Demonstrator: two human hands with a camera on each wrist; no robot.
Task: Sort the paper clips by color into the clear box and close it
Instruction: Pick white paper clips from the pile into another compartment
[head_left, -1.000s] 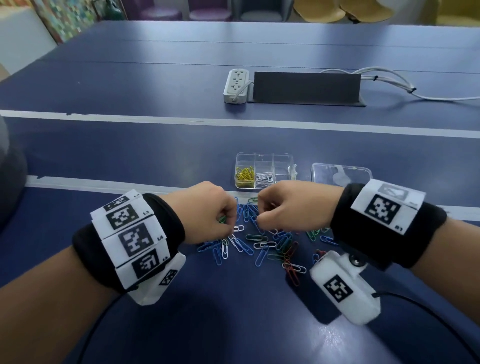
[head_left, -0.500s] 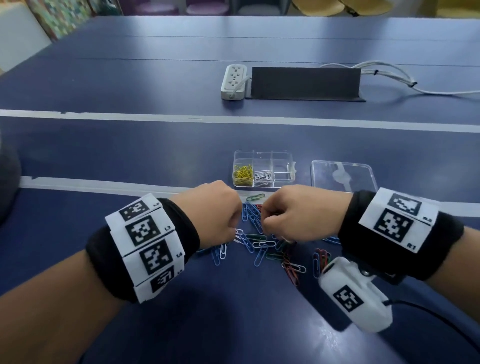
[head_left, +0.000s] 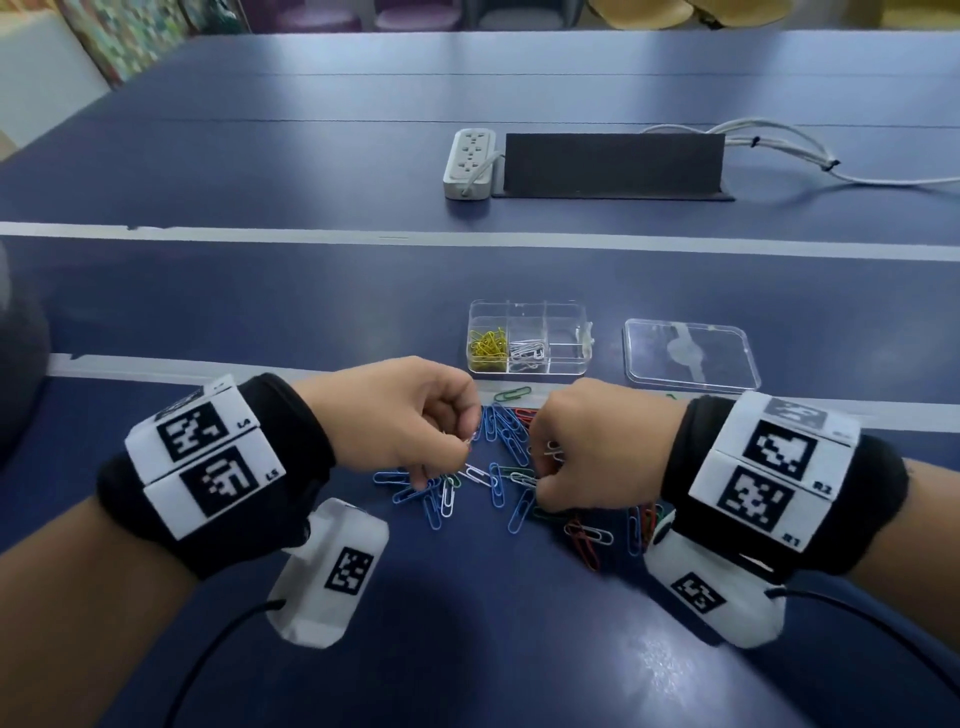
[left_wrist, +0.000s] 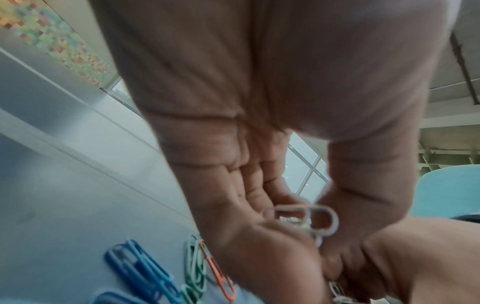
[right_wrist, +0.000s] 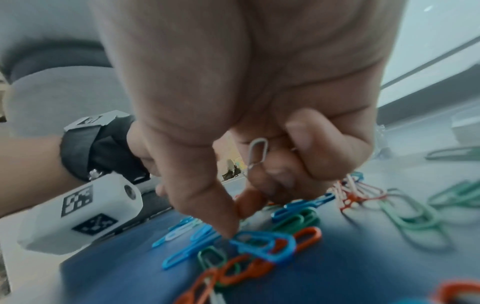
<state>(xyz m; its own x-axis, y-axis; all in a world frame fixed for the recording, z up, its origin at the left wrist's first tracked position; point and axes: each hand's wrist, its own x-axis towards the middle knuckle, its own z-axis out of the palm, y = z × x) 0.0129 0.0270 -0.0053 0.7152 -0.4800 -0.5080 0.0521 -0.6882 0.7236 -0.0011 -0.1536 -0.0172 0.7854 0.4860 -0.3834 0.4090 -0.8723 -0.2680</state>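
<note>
A heap of blue, green, red and white paper clips (head_left: 511, 470) lies on the blue table, just in front of the clear box (head_left: 527, 344). The box holds yellow clips (head_left: 488, 343) in its left compartment and white clips (head_left: 527, 352) in the middle one. My left hand (head_left: 415, 421) hovers over the heap's left side and pinches white clips (left_wrist: 309, 220) between thumb and fingers. My right hand (head_left: 587, 457) is over the heap's right side, with a white clip (right_wrist: 257, 152) held in its curled fingers and a fingertip (right_wrist: 228, 230) down on the heap.
The box's clear lid (head_left: 691, 353) lies flat to the right of the box. Farther back are a white power strip (head_left: 469, 162), a black panel (head_left: 613, 163) and white cables (head_left: 795, 156). A grey rounded object (head_left: 21, 353) is at the left edge.
Both hands have stayed over the heap; the left wrist has rolled so its camera now shows underneath, and the hands have moved slightly apart, baring more clips between them.
</note>
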